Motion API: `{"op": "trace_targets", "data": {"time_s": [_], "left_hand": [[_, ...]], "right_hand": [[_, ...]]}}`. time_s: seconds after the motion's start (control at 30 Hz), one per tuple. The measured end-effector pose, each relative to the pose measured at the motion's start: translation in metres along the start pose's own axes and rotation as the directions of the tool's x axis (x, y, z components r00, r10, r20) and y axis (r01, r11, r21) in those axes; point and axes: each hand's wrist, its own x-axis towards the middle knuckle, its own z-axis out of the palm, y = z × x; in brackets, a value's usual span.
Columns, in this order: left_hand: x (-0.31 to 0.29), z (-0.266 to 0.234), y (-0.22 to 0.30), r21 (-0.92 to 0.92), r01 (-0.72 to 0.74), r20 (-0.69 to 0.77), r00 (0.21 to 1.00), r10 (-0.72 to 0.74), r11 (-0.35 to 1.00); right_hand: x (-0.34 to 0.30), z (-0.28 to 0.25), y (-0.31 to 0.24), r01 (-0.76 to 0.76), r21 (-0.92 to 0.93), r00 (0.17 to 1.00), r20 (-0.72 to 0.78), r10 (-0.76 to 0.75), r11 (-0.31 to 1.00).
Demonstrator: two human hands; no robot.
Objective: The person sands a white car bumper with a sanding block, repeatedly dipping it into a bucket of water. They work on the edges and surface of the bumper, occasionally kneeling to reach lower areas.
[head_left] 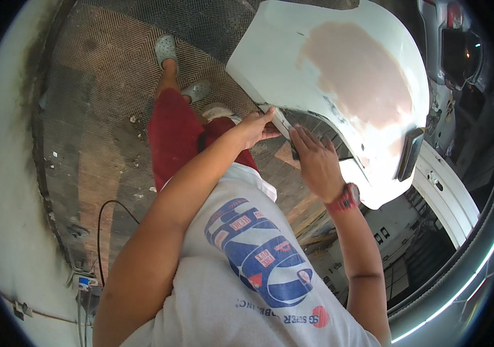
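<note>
A white car fender (pixel 276 43) with a pinkish-brown patch (pixel 351 69) lies tilted before me, upper right of centre. My left hand (pixel 257 128) grips the narrow edge strip beside its wheel-arch cutout, thumb on top and fingers below. Just to the right, my right hand (pixel 315 159) rests on the same strip with its fingers stretched out. Some dark, thin thing shows by its index finger; I cannot tell what it is. A dark sanding block (pixel 411 155) sits on the fender's right part, apart from both hands. My right wrist has a red watch (pixel 348 197).
Ribbed matting (pixel 108 52) covers the floor, with small debris. A pale wall (pixel 4 173) runs down the left. A black hose (pixel 99 237) curves near it. Another white panel (pixel 446 188) is beyond the fender, and a vehicle (pixel 440 40) stands at far right. My feet wear grey clogs (pixel 166 49).
</note>
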Motion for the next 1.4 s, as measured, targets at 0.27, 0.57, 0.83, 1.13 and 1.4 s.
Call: {"op": "trace_targets", "data": {"time_s": [0.27,0.57,0.83,1.13,1.4], "left_hand": [[0.003,-0.003,0.006,0.027,0.023,0.037,0.999,-0.023,0.999],[0.005,-0.006,-0.001,0.094,0.079,0.005,0.997,-0.080,0.992],[-0.001,-0.001,0.003,0.022,0.010,0.025,1.000,-0.011,1.000],[-0.001,0.002,0.003,0.021,-0.001,0.009,1.000,0.001,1.000],[-0.007,0.005,0.008,0.037,-0.003,0.005,1.000,0.003,0.999]], "right_hand": [[0.020,0.003,-0.017,0.089,-0.297,0.993,0.098,-0.062,0.951],[0.031,0.027,-0.024,0.044,-0.173,0.998,-0.036,-0.051,0.984],[0.017,0.012,-0.006,-0.152,0.258,0.986,-0.033,0.166,0.954],[0.042,0.019,-0.002,-0.231,0.290,0.972,0.033,0.232,0.929],[0.051,0.010,0.000,-0.177,0.175,0.981,0.112,0.159,0.969]]}}
